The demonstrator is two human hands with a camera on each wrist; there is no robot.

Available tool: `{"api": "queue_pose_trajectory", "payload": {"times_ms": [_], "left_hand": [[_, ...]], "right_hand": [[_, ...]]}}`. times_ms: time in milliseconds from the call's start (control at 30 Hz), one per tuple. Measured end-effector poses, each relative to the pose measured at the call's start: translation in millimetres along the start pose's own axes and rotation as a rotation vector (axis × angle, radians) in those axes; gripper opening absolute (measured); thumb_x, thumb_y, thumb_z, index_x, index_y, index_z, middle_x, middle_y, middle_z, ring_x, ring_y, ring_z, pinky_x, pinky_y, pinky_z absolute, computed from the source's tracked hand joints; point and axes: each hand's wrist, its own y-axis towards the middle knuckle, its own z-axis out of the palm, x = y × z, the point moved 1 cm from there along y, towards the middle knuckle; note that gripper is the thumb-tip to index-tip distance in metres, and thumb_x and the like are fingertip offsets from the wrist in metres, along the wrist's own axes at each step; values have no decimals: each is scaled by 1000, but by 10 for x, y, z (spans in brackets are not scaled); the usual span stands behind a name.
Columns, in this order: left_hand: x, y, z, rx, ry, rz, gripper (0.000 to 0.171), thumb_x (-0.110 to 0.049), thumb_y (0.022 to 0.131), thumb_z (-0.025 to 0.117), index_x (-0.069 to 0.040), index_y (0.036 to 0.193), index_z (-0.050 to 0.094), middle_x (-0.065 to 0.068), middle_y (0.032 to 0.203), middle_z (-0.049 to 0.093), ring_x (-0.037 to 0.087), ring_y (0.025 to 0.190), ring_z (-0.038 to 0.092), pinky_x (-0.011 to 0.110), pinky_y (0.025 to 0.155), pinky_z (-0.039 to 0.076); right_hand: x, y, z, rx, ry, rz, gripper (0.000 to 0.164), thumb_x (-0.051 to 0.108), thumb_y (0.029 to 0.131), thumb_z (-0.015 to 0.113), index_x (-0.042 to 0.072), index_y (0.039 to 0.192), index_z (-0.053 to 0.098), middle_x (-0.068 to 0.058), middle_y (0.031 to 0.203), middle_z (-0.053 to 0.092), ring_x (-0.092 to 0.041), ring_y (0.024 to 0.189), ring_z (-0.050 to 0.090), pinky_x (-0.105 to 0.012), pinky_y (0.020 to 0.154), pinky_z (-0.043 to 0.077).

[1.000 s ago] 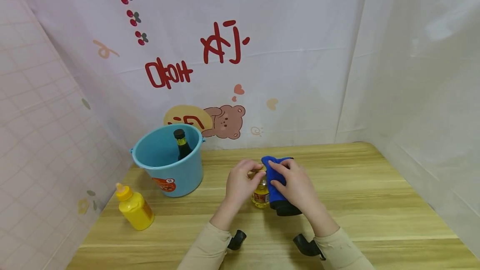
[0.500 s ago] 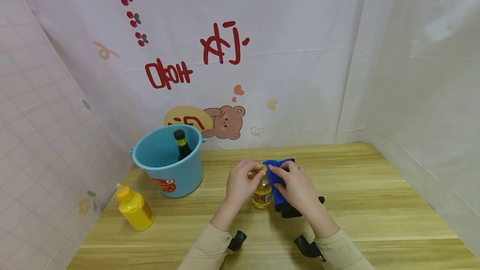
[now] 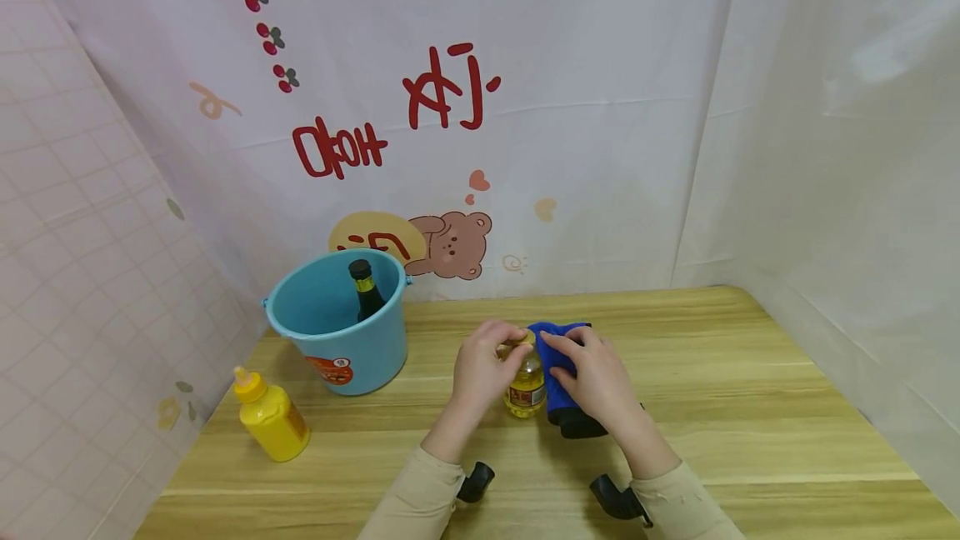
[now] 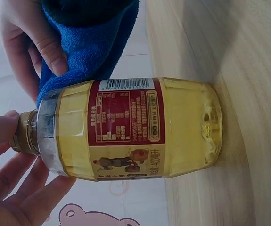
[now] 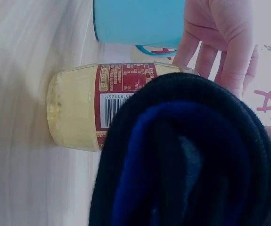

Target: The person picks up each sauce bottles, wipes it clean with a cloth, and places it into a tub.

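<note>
A small bottle of yellow cooking oil [image 3: 525, 397] stands upright on the table; its red and cream label [image 4: 126, 127] faces the left wrist camera. My left hand [image 3: 483, 367] pinches the bottle's cap [image 4: 24, 134] between thumb and fingers. In my right hand [image 3: 597, 373] is a folded blue cloth [image 3: 557, 394] with a black edge, held against or very close to the bottle's right side. The thumb of the right hand presses on the cloth in the left wrist view. In the right wrist view the cloth's dark end [image 5: 187, 94] hides part of the bottle.
A light blue bucket [image 3: 375, 361] stands at the back left, with a dark bottle [image 3: 366, 294] leaning inside. Left of the hands is a yellow squeeze bottle [image 3: 273, 423]. The wooden table [image 3: 750, 407] meets a printed white curtain [image 3: 600, 190] behind.
The cloth and right hand have shifted slightly down and to the right along the bottle, baring more of its label. My left hand keeps its hold on the cap.
</note>
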Motion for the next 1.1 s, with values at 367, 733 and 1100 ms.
{"api": "queue_pose_trajectory", "payload": {"times_ms": [367,733,1100], "left_hand": [[3,-4,2,3,-28,-17,12,-14,85,80,-9,96,76,2,98,70,19,85,68,35,68,58],[4,-6,5,0,-13,-7,12,-13,85,80,-10,95,76,2,97,70,18,84,67,34,67,58],[4,-9,5,2,9,-28,12,-17,86,79,-11,96,76,1,100,70,16,86,67,26,69,56]], "right_hand": [[-99,-18,50,51,153,94,50,6,82,81,9,129,67,-16,109,60,-35,96,61,-50,79,53],[-177,-64,140,152,176,194,48,11,85,79,9,131,65,-18,115,59,-37,101,62,-52,85,52],[-201,-111,296,240,76,214,46,14,83,81,8,127,67,-19,111,60,-37,94,63,-52,83,52]]}}
